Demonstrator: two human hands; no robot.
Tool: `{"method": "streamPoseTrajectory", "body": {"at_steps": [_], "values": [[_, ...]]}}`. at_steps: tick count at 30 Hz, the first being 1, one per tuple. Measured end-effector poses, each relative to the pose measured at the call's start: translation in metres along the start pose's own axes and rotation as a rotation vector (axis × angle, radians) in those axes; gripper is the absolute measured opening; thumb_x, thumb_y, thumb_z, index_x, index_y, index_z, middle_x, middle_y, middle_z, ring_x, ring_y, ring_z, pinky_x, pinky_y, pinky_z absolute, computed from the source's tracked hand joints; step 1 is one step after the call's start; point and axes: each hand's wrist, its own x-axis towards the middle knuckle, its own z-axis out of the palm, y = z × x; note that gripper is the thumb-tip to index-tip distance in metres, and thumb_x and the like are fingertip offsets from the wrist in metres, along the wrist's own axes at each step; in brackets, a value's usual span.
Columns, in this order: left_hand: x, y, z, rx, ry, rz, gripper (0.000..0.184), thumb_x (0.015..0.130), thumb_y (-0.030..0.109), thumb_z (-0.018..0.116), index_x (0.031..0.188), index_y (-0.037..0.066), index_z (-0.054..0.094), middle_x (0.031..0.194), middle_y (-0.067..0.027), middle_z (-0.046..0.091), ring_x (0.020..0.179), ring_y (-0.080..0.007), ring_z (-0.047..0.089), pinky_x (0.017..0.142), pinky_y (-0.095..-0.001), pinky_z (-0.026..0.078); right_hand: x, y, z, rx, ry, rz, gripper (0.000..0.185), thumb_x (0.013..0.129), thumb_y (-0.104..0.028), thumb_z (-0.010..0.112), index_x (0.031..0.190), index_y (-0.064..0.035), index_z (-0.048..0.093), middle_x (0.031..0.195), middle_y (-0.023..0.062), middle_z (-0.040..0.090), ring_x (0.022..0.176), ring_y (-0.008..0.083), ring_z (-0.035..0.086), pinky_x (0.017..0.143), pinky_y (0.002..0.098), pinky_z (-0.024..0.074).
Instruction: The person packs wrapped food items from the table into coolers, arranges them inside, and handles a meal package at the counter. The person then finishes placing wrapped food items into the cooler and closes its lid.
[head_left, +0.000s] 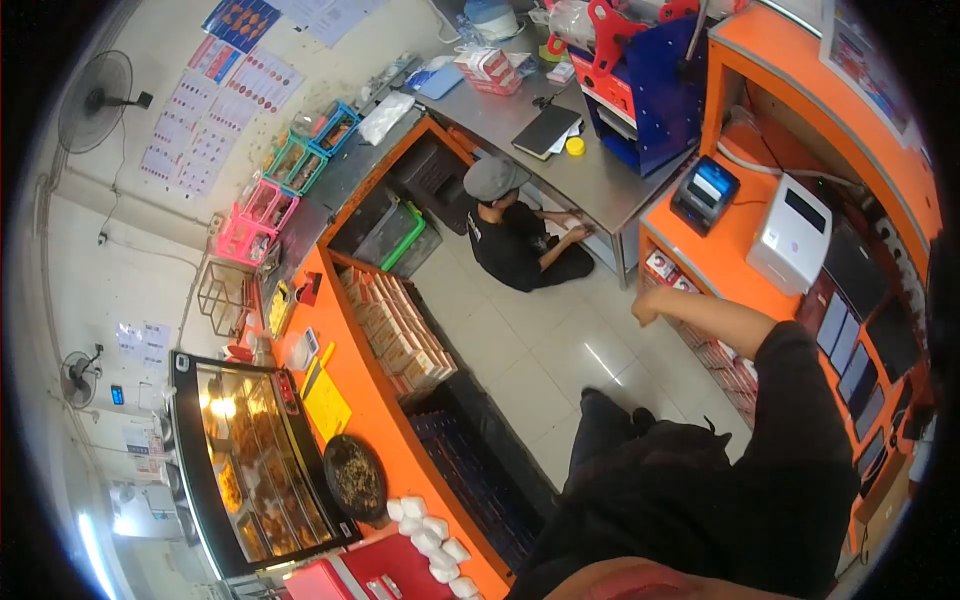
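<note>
My right hand is stretched out at the end of my bent right arm, beside the shelf under the orange counter. Its fingers look curled downward, and whatever they may hold is hidden. Closest to it are small red-and-white boxes on that shelf. The hand seems to be over the shelf's front edge; whether it touches anything I cannot tell. My left hand is out of view.
A person in a grey cap sits on the floor, hands at the shelf below the steel table. A card terminal and white printer stand on the right counter. Stacked boxes and a food display case line the left.
</note>
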Motion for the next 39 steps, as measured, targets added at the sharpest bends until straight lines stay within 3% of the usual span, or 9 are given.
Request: {"method": "streamPoseTrajectory", "body": {"at_steps": [7, 9, 10, 14, 16, 22, 29, 33, 39], "values": [[0.044, 0.28, 0.214, -0.587, 0.063, 0.43, 0.014, 0.082, 0.007, 0.045, 0.074, 0.0, 0.054, 0.073, -0.0092, 0.057, 0.068, -0.0204, 0.055, 0.059, -0.0334, 0.045, 0.103, 0.115, -0.121, 0.751, 1.129, 0.25, 0.023, 0.081, -0.02, 0.055, 0.092, -0.001, 0.064, 0.101, 0.0176, 0.064, 0.091, 0.0377, 0.062, 0.079, 0.0477, 0.0502], [0.044, 0.39, 0.308, -0.722, -0.299, 0.623, 0.013, 0.081, 0.003, 0.045, 0.082, 0.002, 0.058, 0.076, -0.0082, 0.058, 0.081, -0.0183, 0.058, 0.074, -0.0341, 0.049, 0.143, 0.149, -0.143, 0.583, 1.398, 0.592, 0.025, 0.082, -0.02, 0.056, 0.1, -0.0026, 0.057, 0.095, 0.016, 0.062, 0.088, 0.0355, 0.063, 0.077, 0.0445, 0.0519], [0.028, 0.452, 0.37, -1.089, -0.504, 0.225, 0.014, 0.083, 0.002, 0.048, 0.085, 0.003, 0.061, 0.083, -0.0086, 0.062, 0.084, -0.0192, 0.06, 0.081, -0.034, 0.048, 0.157, 0.161, -0.153, 0.631, 1.402, 0.74, 0.028, 0.083, -0.02, 0.056, 0.105, -0.0042, 0.054, 0.095, 0.0145, 0.062, 0.087, 0.0324, 0.063, 0.074, 0.0425, 0.0531], [-0.043, 0.721, 0.472, -0.785, -1.008, 0.877, 0.013, 0.086, 0.009, 0.055, 0.092, 0.002, 0.065, 0.081, -0.0129, 0.064, 0.083, -0.0259, 0.065, 0.073, -0.0345, 0.049, 0.181, 0.175, -0.17, 0.437, 1.286, 1.175, 0.028, 0.083, -0.023, 0.058, 0.106, -0.0093, 0.05, 0.087, 0.007, 0.06, 0.074, 0.0232, 0.063, 0.059, 0.0357, 0.0532], [-0.089, 0.841, 0.518, -0.896, -0.714, 1.326, 0.011, 0.084, 0.014, 0.058, 0.087, 0.005, 0.064, 0.077, -0.0144, 0.062, 0.077, -0.0337, 0.06, 0.07, -0.042, 0.048, 0.192, 0.178, -0.164, 0.337, 1.27, 1.194, 0.028, 0.082, -0.025, 0.059, 0.105, -0.009, 0.053, 0.085, 0.0062, 0.059, 0.071, 0.0222, 0.062, 0.06, 0.0342, 0.0533], [-0.183, 1.112, 0.586, -0.805, -0.617, 1.614, 0.013, 0.08, 0.018, 0.06, 0.082, 0.005, 0.063, 0.083, -0.0128, 0.062, 0.079, -0.0317, 0.059, 0.065, -0.0445, 0.048, 0.19, 0.175, -0.153, 0.65, 1.137, 1.075, 0.028, 0.081, -0.025, 0.06, 0.103, -0.0082, 0.056, 0.087, 0.0108, 0.062, 0.07, 0.0263, 0.062, 0.061, 0.0363, 0.0522], [-0.188, 1.232, 0.694, -0.38, 0.014, 1.724, 0.028, 0.084, 0.021, 0.054, 0.108, 0.009, 0.059, 0.114, -0.0076, 0.058, 0.118, -0.0271, 0.046, 0.1, -0.0543, 0.032, 0.148, 0.165, -0.173, 0.582, 1.174, 0.988, 0.027, 0.081, -0.025, 0.061, 0.101, -0.0079, 0.056, 0.087, 0.0111, 0.062, 0.071, 0.0269, 0.062, 0.062, 0.037, 0.052], [-0.173, 1.242, 0.731, 0.066, -0.065, 1.868, 0.037, 0.086, 0.021, 0.051, 0.122, 0.01, 0.051, 0.127, -0.0058, 0.051, 0.13, -0.0227, 0.034, 0.104, -0.0581, 0.025, 0.149, 0.161, -0.172, 0.552, 1.193, 0.993, 0.027, 0.081, -0.025, 0.061, 0.101, -0.0077, 0.056, 0.087, 0.0113, 0.062, 0.071, 0.0272, 0.062, 0.062, 0.0374, 0.0519], [-0.176, 1.254, 0.738, 0.171, -0.329, 1.856, 0.022, 0.091, 0.018, 0.044, 0.11, 0.011, 0.051, 0.108, -0.0093, 0.066, 0.11, -0.0282, 0.059, 0.093, -0.0471, 0.043, 0.142, 0.161, -0.178, 0.519, 1.207, 1.012, 0.026, 0.08, -0.024, 0.061, 0.099, -0.0074, 0.056, 0.088, 0.0115, 0.062, 0.072, 0.0276, 0.062, 0.062, 0.038, 0.0518]]}}
